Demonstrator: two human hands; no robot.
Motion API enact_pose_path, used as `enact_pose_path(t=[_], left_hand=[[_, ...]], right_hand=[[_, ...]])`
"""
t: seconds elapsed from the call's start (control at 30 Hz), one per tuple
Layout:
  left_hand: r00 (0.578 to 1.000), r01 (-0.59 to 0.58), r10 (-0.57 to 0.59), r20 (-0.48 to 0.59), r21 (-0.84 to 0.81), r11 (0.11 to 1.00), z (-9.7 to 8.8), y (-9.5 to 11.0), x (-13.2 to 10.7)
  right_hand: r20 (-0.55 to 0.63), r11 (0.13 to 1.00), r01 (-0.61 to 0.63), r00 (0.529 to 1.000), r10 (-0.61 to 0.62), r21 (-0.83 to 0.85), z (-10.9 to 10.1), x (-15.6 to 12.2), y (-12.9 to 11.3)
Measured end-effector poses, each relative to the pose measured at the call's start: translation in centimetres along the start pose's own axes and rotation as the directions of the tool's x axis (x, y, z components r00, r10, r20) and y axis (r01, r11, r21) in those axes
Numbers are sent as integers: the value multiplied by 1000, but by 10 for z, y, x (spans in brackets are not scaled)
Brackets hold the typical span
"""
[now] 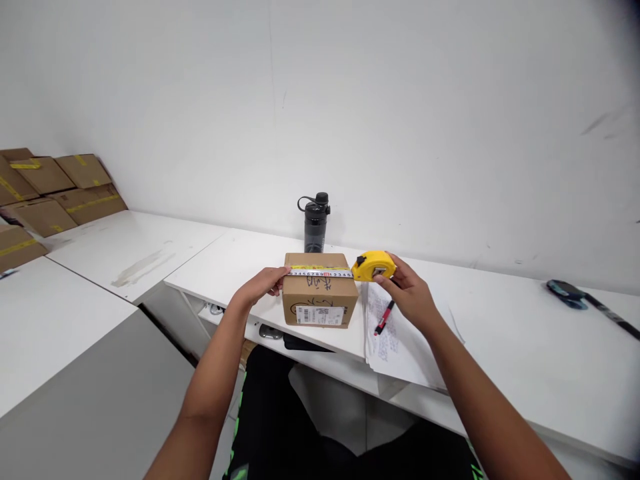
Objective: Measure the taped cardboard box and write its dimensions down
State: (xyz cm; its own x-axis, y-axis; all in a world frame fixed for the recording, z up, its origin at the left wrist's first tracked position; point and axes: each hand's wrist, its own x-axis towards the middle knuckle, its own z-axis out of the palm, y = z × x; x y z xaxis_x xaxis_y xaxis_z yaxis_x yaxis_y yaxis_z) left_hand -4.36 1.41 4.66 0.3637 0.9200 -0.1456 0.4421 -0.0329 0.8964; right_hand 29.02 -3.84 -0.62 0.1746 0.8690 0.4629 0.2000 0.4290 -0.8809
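Through the head view I record the right hand (411,293) clamped on the yellow case of a tape measure (374,265), thumb in front, fingers behind. The left hand (257,287) has its fingers drawn together on the end of the extended blade (320,273), at the left edge of a cardboard box (320,291); the blade lies across the box top. Left fingertips cover the first markings; I cannot make out the label's (320,315) small print. The right hand partly hides the papers (400,353) and pen (385,317). The box sits on a white desk (500,327), before a dark bottle (315,230) near the white wall (425,120). Taped cartons (93,200) stand far left, cut off by the frame.
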Motion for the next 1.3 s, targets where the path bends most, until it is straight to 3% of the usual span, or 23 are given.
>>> enact_pose_path(t=[0.1,0.2,0.3,0.37,0.4,0.47,0.57,0.67,0.77,1.0,1.1,1.2,1.3], left_hand=[[997,-39,32,68,106,994,-19,15,-1],[993,-101,81,90,245,964,-39,48,7],[982,-181,148,120,349,919,-44,83,35],[986,-147,94,137,459,876,-32,97,60],[990,-120,64,123,531,839,-24,99,72],[994,-101,52,94,650,753,-4,96,88],[986,-167,111,126,700,694,20,82,93],[965,-261,196,174,710,654,28,71,84],[961,-267,230,155,737,621,27,69,78],[966,-228,247,78,709,667,31,66,81],[944,-256,329,-9,606,753,30,65,75],[895,-347,431,-110,435,831,32,73,50],[890,-422,454,-42,303,855,43,87,11]], right_hand=[[-69,987,47,996,-58,-155,-5,-12,-21],[-127,901,220,950,-285,-374,4,-43,-49],[-47,694,460,815,-578,-554,37,-83,-76],[-11,489,513,682,-731,-706,67,-106,-89],[5,439,490,672,-741,-753,82,-115,-92],[-19,430,400,715,-699,-809,106,-124,-93],[-77,458,275,785,-615,-845,124,-116,-85],[-83,431,251,779,-622,-867,127,-94,-75],[-77,424,259,774,-629,-868,126,-80,-70],[-76,440,271,776,-626,-856,125,-82,-70],[-69,449,350,721,-689,-822,118,-77,-58],[-65,459,435,668,-742,-775,108,-70,-40],[-141,552,417,692,-708,-722,100,-66,-28]])
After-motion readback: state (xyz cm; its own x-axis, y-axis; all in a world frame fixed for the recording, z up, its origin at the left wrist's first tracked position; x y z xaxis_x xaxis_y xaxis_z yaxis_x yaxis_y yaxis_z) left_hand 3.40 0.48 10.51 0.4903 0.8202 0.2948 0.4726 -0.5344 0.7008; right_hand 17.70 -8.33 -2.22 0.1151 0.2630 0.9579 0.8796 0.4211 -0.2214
